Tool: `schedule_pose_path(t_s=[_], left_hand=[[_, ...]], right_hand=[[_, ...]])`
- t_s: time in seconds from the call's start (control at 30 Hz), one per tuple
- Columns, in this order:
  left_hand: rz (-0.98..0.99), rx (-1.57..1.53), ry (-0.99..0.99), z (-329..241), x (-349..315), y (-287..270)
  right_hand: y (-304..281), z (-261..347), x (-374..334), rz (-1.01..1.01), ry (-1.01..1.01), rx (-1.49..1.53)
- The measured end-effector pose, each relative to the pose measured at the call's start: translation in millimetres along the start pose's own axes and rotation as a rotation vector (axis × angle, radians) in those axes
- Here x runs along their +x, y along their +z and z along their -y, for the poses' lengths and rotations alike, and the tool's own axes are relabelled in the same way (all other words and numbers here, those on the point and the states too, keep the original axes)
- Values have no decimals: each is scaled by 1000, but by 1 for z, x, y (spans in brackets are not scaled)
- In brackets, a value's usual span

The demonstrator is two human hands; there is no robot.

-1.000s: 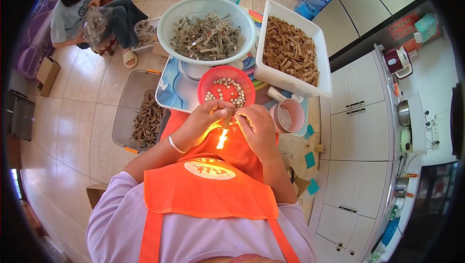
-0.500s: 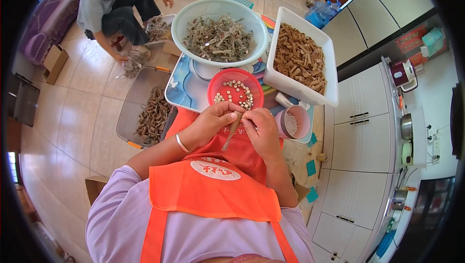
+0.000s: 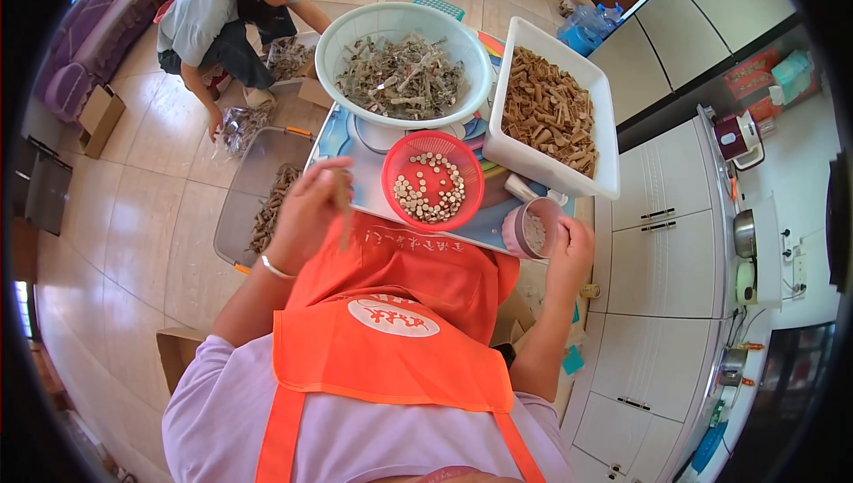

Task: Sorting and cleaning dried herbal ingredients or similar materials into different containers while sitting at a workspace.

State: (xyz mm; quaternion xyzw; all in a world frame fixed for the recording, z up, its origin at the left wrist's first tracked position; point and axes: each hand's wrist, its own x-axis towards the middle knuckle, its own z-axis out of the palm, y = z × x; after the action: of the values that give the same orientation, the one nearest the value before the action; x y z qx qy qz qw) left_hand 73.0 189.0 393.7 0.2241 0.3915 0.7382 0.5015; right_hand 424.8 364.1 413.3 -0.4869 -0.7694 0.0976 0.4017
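Observation:
My left hand (image 3: pixel 306 216), raised left of the red basket, is closed round a tan, roll-like piece (image 3: pixel 342 203); both are smeared by motion. My right hand (image 3: pixel 573 252) is at the right rim of a pink cup (image 3: pixel 514 232) holding small white bits. Its fingers are curled, and whatever may be in them is hidden. Between the hands, a red plastic basket (image 3: pixel 391 183) contains many small, pale round discs. Behind it stands a pale green basin (image 3: pixel 324 70) of shredded, clear-and-brown scraps. A white tub (image 3: pixel 607 141) of brown, curled pieces sits to its right.
A grey bin (image 3: pixel 235 207) of brown rolls stands on the floor at left. Beyond it another person (image 3: pixel 200 39) crouches, one hand by a clear bag (image 3: pixel 240 130). White cabinets (image 3: pixel 662 261) line the right side. An open cardboard box (image 3: pixel 178 350) lies at lower left.
My hands have parted: the left went left with the tan piece, the right moved right to the pink cup. The red basket is now uncovered. The other person leans further forward.

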Motion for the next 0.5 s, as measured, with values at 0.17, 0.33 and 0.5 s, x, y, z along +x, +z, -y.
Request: schedule_pose_path(t_s=[0.17, 0.33, 0.5], left_hand=[[-263, -347, 14, 4, 14, -100], [-517, -542, -124, 36, 19, -195], [-898, -535, -165, 77, 21, -280]], right_hand=[[1, -26, -5, 110, 9, -82], [6, -22, -2, 98, 108, -96], [6, -31, 1, 287, -127, -120]])
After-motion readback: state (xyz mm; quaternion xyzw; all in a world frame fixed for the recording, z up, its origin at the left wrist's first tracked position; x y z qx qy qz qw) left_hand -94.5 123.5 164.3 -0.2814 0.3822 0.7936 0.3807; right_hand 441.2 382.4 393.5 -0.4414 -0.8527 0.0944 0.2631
